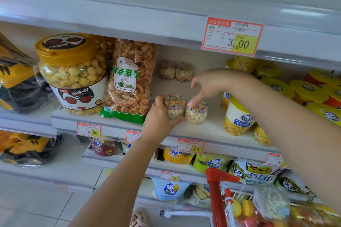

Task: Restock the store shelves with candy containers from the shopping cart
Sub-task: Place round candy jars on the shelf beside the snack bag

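Two small clear candy containers with colourful lids stand side by side on the middle shelf (203,131). My left hand (158,114) grips the left container (174,106) from its left side. My right hand (204,86) hovers over the right container (197,113), with a fingertip touching its lid and the other fingers spread. Two more small candy containers (176,71) stand at the back of the same shelf. The red shopping cart (215,190) sits at the bottom right with more candy containers (271,202) inside.
A big popcorn jar (73,72) and a bag of twisted snacks (129,79) stand left of the containers. Yellow cups (238,116) and yellow-lidded tubs (304,88) crowd the right. Bare shelf lies between the front and back containers. Price tags line the shelf edges.
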{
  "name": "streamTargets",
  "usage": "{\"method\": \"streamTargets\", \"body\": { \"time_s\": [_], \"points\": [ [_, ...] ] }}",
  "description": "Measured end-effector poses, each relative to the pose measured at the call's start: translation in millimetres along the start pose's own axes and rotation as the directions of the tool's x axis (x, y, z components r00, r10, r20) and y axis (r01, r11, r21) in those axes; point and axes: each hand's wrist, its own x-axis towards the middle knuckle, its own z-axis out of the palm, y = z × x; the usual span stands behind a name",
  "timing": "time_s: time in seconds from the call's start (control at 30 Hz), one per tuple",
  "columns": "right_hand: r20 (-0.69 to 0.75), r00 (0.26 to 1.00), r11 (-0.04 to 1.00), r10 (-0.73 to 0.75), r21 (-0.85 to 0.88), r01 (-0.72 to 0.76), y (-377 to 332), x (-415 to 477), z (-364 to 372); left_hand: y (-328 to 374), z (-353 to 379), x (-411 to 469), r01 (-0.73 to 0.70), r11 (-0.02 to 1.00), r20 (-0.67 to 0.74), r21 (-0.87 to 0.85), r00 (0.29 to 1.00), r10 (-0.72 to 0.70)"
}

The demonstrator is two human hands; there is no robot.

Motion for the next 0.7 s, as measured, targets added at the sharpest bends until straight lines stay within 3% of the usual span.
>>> {"method": "streamTargets", "body": {
  "time_s": [0.13, 0.23, 0.33, 0.43, 0.53, 0.6, 0.7],
  "points": [
    [0.061, 0.994, 0.995, 0.088, -0.054, -0.084, -6.5, -9.1, 24.1, 3.6, -7.3, -0.5, -0.002, 1.000, 0.052, -0.023, 0.999, 0.003],
    [0.003, 0.999, 0.998, 0.040, -0.038, -0.040, -4.1, -6.5, 35.1, 10.6, -12.5, -2.7, -0.049, 0.999, 0.111, -0.015, 0.993, 0.051],
    [0.010, 0.998, 0.994, -0.054, 0.099, 0.053, 5.8, -5.5, 35.3, 15.8, -16.0, -4.3, -0.084, 0.996, 0.116, 0.021, 0.990, 0.081],
    [-0.011, 0.997, 0.968, -0.081, 0.239, 0.081, 10.6, -11.5, 32.0, 20.5, -16.0, 0.5, -0.035, 0.998, 0.080, 0.043, 0.996, 0.031],
    [-0.103, 0.995, 0.985, -0.002, 0.171, 0.020, 10.4, -11.8, 32.2, 28.2, -18.0, 5.1, 0.022, 0.983, 0.078, 0.184, 0.996, -0.036],
    [-0.113, 0.993, 0.994, 0.021, 0.108, -0.009, 8.2, -10.3, 33.9, 33.9, -20.3, 6.4, -0.066, 0.949, 0.129, 0.310, 0.991, 0.027],
    [-0.127, 0.992, 0.997, -0.002, 0.071, 0.011, 7.2, -9.8, 35.6, 38.8, -25.9, 11.6, -0.284, 0.901, 0.353, 0.327, 0.922, 0.163]
  ]
}}
